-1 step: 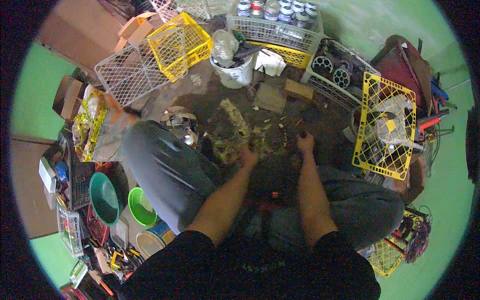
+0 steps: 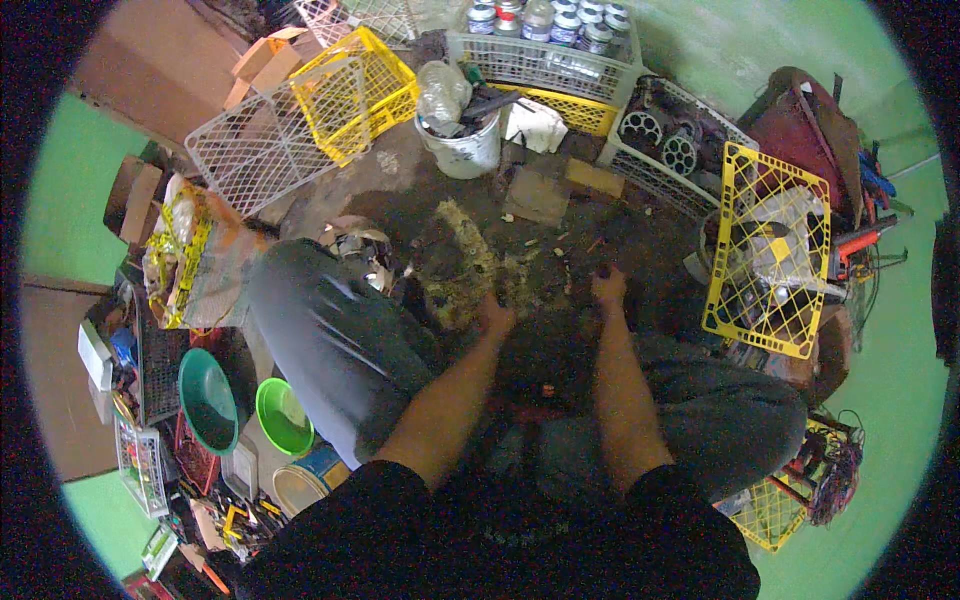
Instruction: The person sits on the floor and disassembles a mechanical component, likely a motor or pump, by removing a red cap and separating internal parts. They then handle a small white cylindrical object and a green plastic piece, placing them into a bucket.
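Both my forearms reach forward between my bent knees. My left hand (image 2: 496, 316) is closed low over the dark floor, beside a pale, crumbly yellowish patch (image 2: 463, 235). My right hand (image 2: 608, 287) is also closed, a short way to the right and slightly farther out. Dark shapes lie against the fingers of both hands, too dim to name. Small pale scraps (image 2: 567, 262) are scattered on the floor between and beyond the hands. Left of the patch, near my left knee, a round container (image 2: 350, 226) holds broken metal-looking pieces.
Ahead stand a white bucket (image 2: 462, 158) of scrap, a grey crate (image 2: 545, 62) of jars and another crate (image 2: 655, 165) with reel-like parts. A yellow crate (image 2: 725, 240) is at the right. Green basins (image 2: 209, 400) and loose tools (image 2: 235, 525) lie left.
The whole view has shifted very slightly. Both hands stay closed in nearly the same places.
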Available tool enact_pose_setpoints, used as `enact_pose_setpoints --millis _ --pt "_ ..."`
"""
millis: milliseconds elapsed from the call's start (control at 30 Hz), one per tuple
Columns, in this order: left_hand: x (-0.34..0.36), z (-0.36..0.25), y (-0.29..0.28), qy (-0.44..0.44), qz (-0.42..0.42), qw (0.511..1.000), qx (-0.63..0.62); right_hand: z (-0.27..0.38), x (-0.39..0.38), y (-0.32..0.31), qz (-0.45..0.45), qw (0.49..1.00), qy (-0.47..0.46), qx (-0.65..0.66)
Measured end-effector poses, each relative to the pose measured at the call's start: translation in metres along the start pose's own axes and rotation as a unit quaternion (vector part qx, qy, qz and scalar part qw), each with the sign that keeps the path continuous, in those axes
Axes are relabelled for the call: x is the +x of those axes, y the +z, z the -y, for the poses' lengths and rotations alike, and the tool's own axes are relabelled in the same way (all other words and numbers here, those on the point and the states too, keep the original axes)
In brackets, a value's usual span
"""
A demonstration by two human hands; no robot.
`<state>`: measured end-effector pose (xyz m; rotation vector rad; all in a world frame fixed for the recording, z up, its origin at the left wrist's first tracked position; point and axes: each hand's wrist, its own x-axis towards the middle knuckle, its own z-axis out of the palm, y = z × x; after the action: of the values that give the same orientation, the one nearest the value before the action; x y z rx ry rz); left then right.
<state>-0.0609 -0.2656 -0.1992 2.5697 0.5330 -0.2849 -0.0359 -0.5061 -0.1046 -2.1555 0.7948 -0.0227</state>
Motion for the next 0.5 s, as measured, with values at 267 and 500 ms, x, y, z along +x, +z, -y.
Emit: enact_pose_setpoints --millis 267,500 --pt "0.022 -0.028 0.021 0.075 0.119 0.990 -0.030 -0.015 0.017 0.021 0.000 0.999 0.033 -0.038" --pt "0.007 -0.066 0.023 0.132 0.051 0.989 -0.049 -0.006 0.031 0.043 0.043 0.998 0.039 -0.012"
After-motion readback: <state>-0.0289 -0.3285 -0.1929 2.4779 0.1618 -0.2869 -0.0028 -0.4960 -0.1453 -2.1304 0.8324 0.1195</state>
